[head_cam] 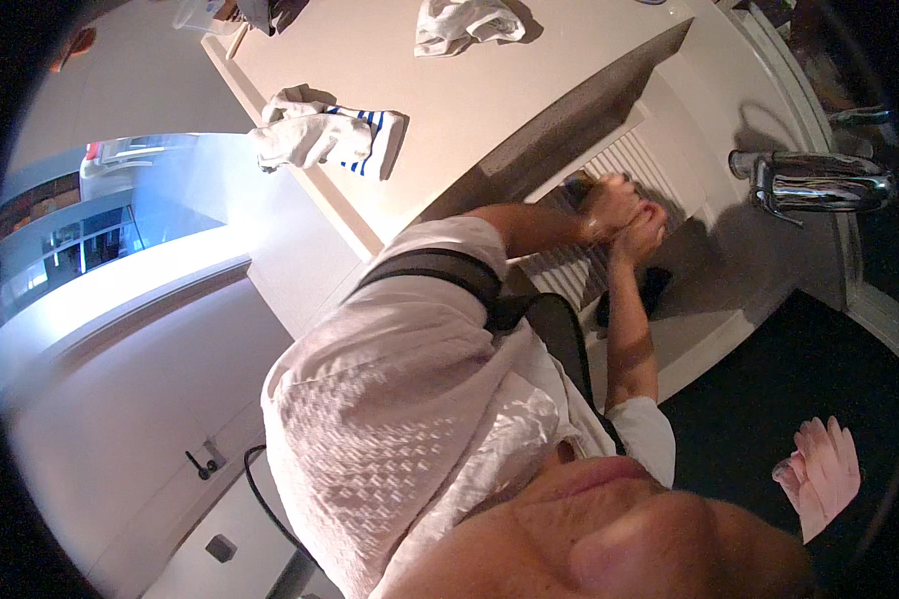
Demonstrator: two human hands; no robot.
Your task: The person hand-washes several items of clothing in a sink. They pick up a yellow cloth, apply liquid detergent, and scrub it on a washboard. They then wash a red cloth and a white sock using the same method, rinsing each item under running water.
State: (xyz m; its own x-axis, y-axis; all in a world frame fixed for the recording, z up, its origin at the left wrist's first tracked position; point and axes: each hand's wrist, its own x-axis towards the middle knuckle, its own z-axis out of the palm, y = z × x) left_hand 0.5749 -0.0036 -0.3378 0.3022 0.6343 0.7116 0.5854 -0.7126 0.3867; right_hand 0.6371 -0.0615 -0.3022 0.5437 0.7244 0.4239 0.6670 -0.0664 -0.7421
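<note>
My left hand [613, 201] and my right hand [640, 233] are together, fingers curled, over the ribbed washboard [633, 159] of a pale laundry sink [749, 258]. They press against each other, and whatever lies between them is hidden. A small dark thing [575, 186], perhaps cloth, shows beside my left hand. Another dark item [650, 288] rests lower in the sink, partly behind my right forearm. To the right of my hands, a chrome tap [816, 182] reaches over the basin.
On the pale counter [449, 112] lie white socks with blue stripes [330, 135] and a crumpled white cloth [468, 28]. A pink rubber glove [824, 472] is on a dark surface at the right. A door handle [204, 468] is at lower left.
</note>
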